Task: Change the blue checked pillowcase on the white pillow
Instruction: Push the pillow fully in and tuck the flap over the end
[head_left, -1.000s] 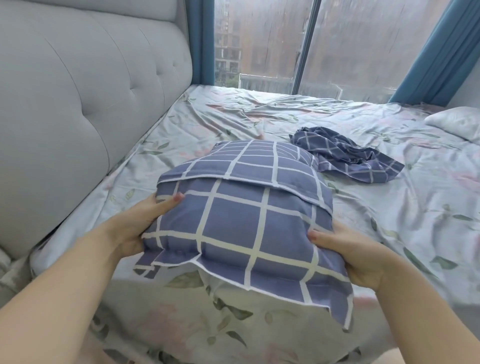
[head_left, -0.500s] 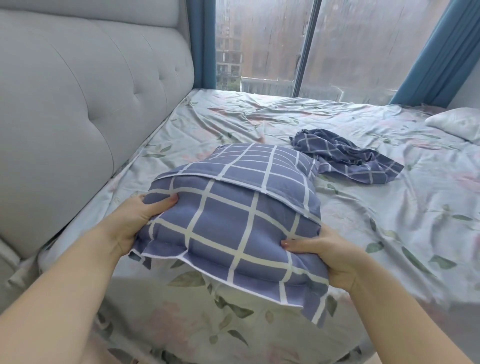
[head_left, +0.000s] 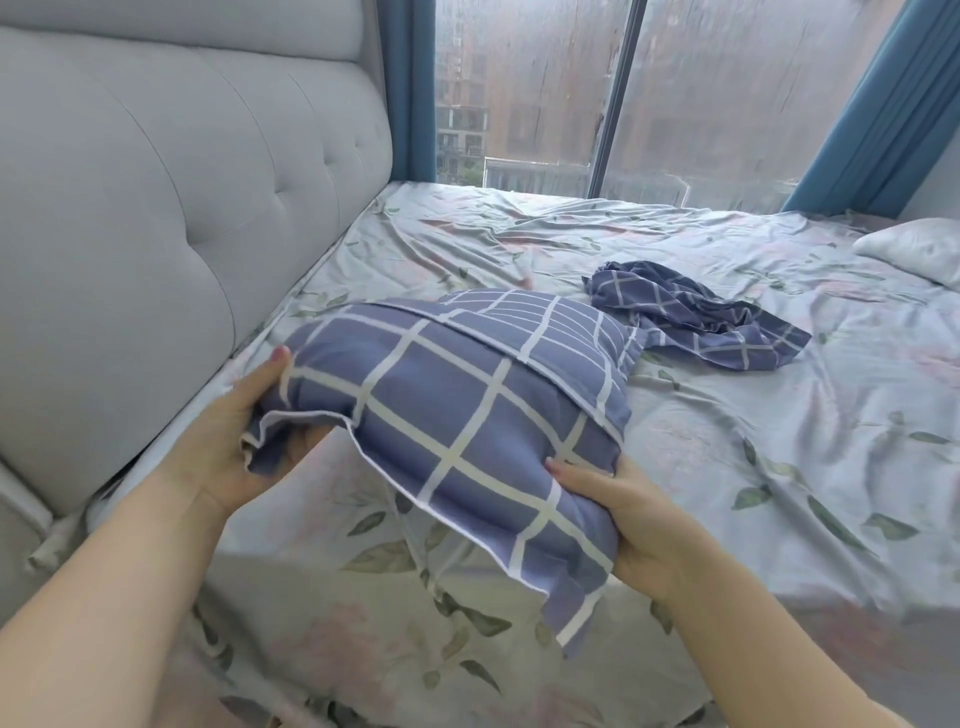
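Note:
A pillow in a blue checked pillowcase (head_left: 467, 410) is lifted at its near end above the bed, its far end resting on the sheet. My left hand (head_left: 244, 436) grips the case's near left corner, the fabric bunched in the palm. At the near right corner, my right hand (head_left: 628, 514) holds the pillow from below with the thumb on top. The pillow inside is hidden by the case. A second blue checked pillowcase (head_left: 696, 322) lies crumpled on the bed, beyond the pillow to the right.
The bed (head_left: 779, 467) has a pale sheet with a leaf print. A grey padded headboard (head_left: 156, 208) runs along the left. A white pillow (head_left: 914, 249) lies at the far right. A large window (head_left: 623, 93) with blue curtains is behind the bed.
Both hands have swung the pillow leftward, toward the headboard, and tilted it. My left hand has moved from the side of the pillow to gripping its bunched corner.

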